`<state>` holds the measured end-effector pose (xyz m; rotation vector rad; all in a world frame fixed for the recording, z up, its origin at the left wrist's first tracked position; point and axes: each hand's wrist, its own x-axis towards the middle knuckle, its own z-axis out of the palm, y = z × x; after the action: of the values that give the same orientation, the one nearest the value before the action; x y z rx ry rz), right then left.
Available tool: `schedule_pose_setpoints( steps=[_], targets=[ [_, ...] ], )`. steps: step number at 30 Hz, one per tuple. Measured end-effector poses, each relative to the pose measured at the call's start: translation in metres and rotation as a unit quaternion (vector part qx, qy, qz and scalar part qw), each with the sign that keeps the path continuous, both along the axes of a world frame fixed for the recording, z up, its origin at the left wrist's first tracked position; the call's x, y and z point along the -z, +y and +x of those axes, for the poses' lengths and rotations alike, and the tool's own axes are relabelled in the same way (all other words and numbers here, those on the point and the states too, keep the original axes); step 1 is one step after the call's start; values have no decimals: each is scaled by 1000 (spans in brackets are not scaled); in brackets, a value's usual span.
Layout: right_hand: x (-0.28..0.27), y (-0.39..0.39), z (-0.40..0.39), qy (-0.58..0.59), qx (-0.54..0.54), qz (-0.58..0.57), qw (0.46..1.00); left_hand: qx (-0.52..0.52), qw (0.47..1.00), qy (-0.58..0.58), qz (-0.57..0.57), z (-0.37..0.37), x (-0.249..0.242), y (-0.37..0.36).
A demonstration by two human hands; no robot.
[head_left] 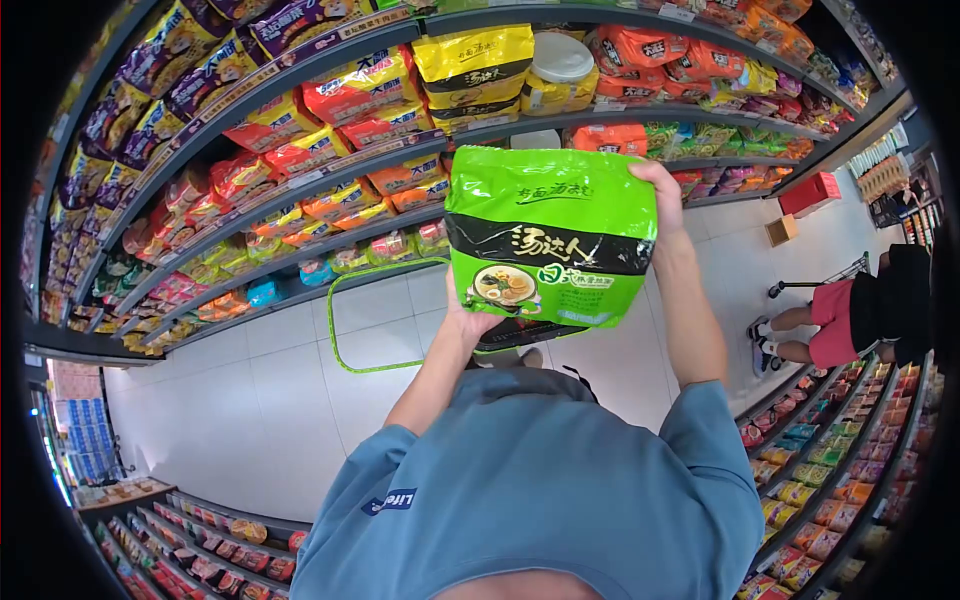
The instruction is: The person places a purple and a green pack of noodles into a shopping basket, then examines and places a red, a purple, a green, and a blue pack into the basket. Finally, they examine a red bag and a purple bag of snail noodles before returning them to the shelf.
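A bright green multipack of instant noodles (550, 180), with a black band and a picture of a noodle bowl, is held up in front of my chest. My left hand (468, 318) grips its lower left corner, fingers partly hidden behind it. At the upper right edge, my right hand (660, 195) closes on the pack with the thumb over the front. The printed side faces me, nearly upright. Just beyond it, yellow noodle packs (475, 70) and a white round-lidded tub (562, 58) sit on the shelf.
Curved-looking shelves (300, 80) of noodle packs run ahead and to the left. A green-rimmed basket or cart (345, 365) is below me on the tiled floor (250, 400). To the right, a person (840, 310) stands near a cart (815, 283). A red box (810, 195) lies by the shelf end.
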<state>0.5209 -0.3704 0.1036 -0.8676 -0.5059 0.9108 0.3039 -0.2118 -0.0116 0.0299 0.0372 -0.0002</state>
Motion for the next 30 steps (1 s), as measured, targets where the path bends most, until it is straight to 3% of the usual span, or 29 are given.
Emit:
schedule_pose_setpoints(
  steps=[2,3,4,6,7,12,14,16,18,19,22,23,28,30],
  targets=[
    [6,6,-8,17,73,-43,996,-101,973,206,6,-9,-16,-8],
    [7,4,-12,-21,83,-27,996,-114,963,244,-15,-12,-17,-8],
    [6,0,-21,-23,81,-27,996,-39,994,-100,-6,-18,28,3],
    [-15,-7,-55,-93,136,14,986,-76,991,-28,-107,-20,7,0],
    [-3,-19,-58,-109,102,4,989,-153,961,217,-78,-15,-15,-2],
    [28,-34,-106,-285,142,4,948,-130,977,167,-30,-7,-40,7],
    [33,-32,-120,-262,159,18,952,-127,976,168,-46,-1,-50,13],
    [21,-23,-135,-291,165,-100,937,-99,986,126,-41,4,-53,19],
    [12,-16,-140,-259,202,-67,942,-97,979,178,12,5,-82,17],
    [11,-14,-141,-258,203,-62,942,-74,990,116,9,4,-73,24],
    [12,-9,-147,-263,222,-78,936,-63,990,115,52,7,-78,34],
    [11,-4,-145,-269,236,-94,929,-36,998,28,49,3,-65,42],
    [9,18,-149,-271,248,-59,928,-47,996,67,-27,5,-78,62],
    [6,25,-152,-262,242,-61,932,-41,999,13,7,-3,-80,68]
  ],
)
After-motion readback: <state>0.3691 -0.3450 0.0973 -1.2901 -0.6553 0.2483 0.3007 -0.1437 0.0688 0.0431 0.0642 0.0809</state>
